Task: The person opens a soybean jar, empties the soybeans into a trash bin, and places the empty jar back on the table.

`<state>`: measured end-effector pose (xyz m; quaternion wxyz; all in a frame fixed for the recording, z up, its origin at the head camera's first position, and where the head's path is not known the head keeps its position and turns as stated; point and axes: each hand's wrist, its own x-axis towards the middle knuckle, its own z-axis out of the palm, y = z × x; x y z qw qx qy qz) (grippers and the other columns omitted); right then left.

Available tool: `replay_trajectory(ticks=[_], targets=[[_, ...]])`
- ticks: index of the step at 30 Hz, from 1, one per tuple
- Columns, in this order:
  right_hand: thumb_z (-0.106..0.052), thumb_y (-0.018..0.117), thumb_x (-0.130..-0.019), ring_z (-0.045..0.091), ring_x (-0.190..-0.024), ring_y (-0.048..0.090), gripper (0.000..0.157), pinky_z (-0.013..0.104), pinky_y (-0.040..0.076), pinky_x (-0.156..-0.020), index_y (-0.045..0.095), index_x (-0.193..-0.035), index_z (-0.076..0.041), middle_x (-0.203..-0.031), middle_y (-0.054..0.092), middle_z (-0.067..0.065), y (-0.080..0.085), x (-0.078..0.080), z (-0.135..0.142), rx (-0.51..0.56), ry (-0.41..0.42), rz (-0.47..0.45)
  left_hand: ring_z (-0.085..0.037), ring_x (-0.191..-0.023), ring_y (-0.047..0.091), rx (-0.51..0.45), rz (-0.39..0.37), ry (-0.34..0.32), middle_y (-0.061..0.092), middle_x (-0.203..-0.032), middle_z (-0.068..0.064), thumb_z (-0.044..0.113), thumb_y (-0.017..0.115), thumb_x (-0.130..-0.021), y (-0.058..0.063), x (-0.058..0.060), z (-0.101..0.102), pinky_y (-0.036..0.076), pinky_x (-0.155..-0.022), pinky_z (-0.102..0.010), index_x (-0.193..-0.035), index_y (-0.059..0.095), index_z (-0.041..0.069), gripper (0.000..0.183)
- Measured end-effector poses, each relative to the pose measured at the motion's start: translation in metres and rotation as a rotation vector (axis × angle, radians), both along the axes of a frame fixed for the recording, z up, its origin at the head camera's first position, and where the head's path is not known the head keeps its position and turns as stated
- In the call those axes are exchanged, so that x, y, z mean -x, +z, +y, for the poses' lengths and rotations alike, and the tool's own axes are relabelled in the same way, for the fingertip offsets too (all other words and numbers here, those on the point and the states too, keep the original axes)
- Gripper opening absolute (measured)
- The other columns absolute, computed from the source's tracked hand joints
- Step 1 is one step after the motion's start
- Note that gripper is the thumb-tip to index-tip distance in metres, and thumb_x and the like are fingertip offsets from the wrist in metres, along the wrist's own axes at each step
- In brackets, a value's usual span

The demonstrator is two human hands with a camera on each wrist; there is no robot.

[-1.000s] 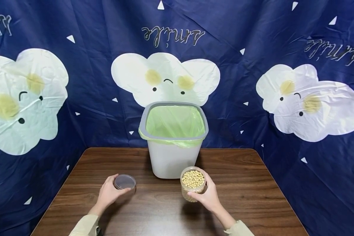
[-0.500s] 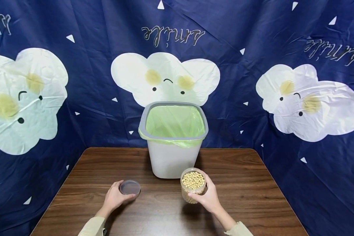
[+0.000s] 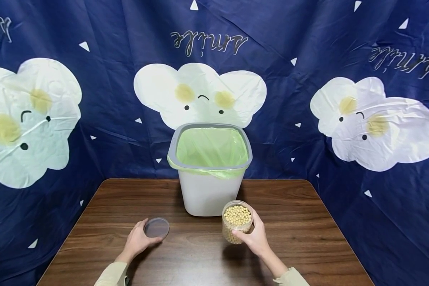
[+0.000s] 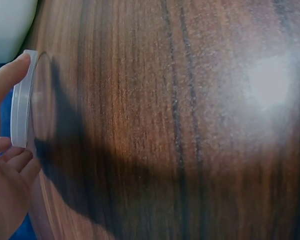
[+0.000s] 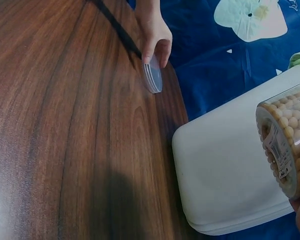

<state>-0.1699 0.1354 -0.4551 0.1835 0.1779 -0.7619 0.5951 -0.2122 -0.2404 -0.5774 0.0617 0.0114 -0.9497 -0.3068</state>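
My right hand (image 3: 254,237) grips a clear plastic jar (image 3: 232,234) filled nearly to the rim with round, pale yellow soybeans (image 3: 237,215). The jar has no lid on it and is raised off the table, its shadow falling below. A label shows on the jar's base in the right wrist view, where most of that hand is out of frame. At left, my left hand (image 3: 138,240) holds a round, clear plastic lid (image 3: 157,228) by its edge between thumb and fingers. The left wrist view catches the lid (image 4: 21,100) edge-on, close over the table.
A white bin (image 3: 211,194) with a grey rim (image 3: 211,126) and a green liner bag (image 3: 212,147) stands at the back of the brown wooden table (image 3: 289,222). Dark blue cloth (image 3: 103,99) printed with clouds hangs round three sides.
My left hand has carried the lid rightward and a little toward me, then stayed nearly still. My right hand has shifted the jar slightly right and up after an almost still stretch.
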Motion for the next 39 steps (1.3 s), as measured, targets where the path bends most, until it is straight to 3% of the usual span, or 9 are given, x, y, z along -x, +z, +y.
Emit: replay_trajectory(ticks=[5,9,18,23,29,35,39], targets=[[0.0,0.077,-0.057,0.02,-0.103,0.054,0.075,0.019,0.043,-0.087,0.046,-0.125,0.008,-0.116,0.055,0.024,0.0,0.002,0.001,0.01,-0.01,0.003,-0.047,-0.111,0.045,0.006,-0.014,-0.027,0.045,-0.121,-0.034,0.045,0.083,-0.054,-0.001,0.001,-0.002,0.04,-0.088,-0.054,-0.129,0.037,-0.013,0.105],[0.002,0.078,-0.056,0.02,-0.103,0.054,0.076,0.016,0.042,-0.086,0.045,-0.124,0.009,-0.116,0.054,0.026,0.0,0.004,0.003,0.013,-0.015,0.025,-0.047,-0.111,0.045,-0.008,0.016,-0.039,0.046,-0.12,-0.034,0.045,0.082,-0.054,0.003,0.002,-0.004,0.039,-0.089,-0.054,-0.129,0.037,-0.014,0.105],[0.005,0.077,-0.057,0.015,-0.103,0.052,0.077,0.014,0.041,-0.085,0.043,-0.125,0.011,-0.118,0.051,0.028,0.001,0.005,0.009,0.035,-0.017,0.035,-0.049,-0.114,0.04,-0.007,0.039,-0.027,0.04,-0.126,-0.035,0.046,0.077,-0.063,0.03,0.007,-0.013,0.037,-0.09,-0.057,-0.132,0.034,-0.011,0.099],[0.006,0.077,-0.058,0.014,-0.104,0.051,0.076,0.014,0.041,-0.085,0.043,-0.126,0.011,-0.119,0.05,0.03,0.002,0.004,0.013,0.042,-0.017,0.03,-0.048,-0.119,0.035,-0.031,0.071,-0.023,0.035,-0.133,-0.033,0.051,0.071,-0.069,0.059,0.016,-0.013,0.034,-0.093,-0.058,-0.136,0.032,-0.007,0.096],[0.008,0.075,-0.058,0.014,-0.105,0.051,0.075,0.014,0.041,-0.085,0.042,-0.126,0.012,-0.12,0.048,0.031,0.004,0.003,0.015,0.061,-0.006,0.024,-0.042,-0.127,0.029,-0.064,0.129,-0.058,0.028,-0.141,-0.025,0.052,0.066,-0.074,0.105,0.032,0.0,0.029,-0.098,-0.056,-0.139,0.029,-0.002,0.092],[0.008,0.075,-0.058,0.015,-0.104,0.052,0.074,0.014,0.041,-0.085,0.043,-0.125,0.012,-0.117,0.05,0.03,0.007,0.004,0.017,0.04,-0.006,0.047,-0.039,-0.131,0.025,-0.067,0.222,-0.141,0.021,-0.147,-0.018,0.051,0.067,-0.074,0.16,0.046,0.022,0.027,-0.099,-0.056,-0.143,0.025,0.004,0.093],[0.008,0.076,-0.056,0.018,-0.102,0.053,0.073,0.014,0.041,-0.085,0.045,-0.122,0.012,-0.114,0.052,0.029,0.01,0.004,0.018,0.019,-0.017,0.092,-0.036,-0.132,0.024,-0.025,0.284,-0.208,0.021,-0.148,-0.014,0.053,0.068,-0.072,0.189,0.054,0.036,0.028,-0.1,-0.055,-0.143,0.026,0.005,0.095]])
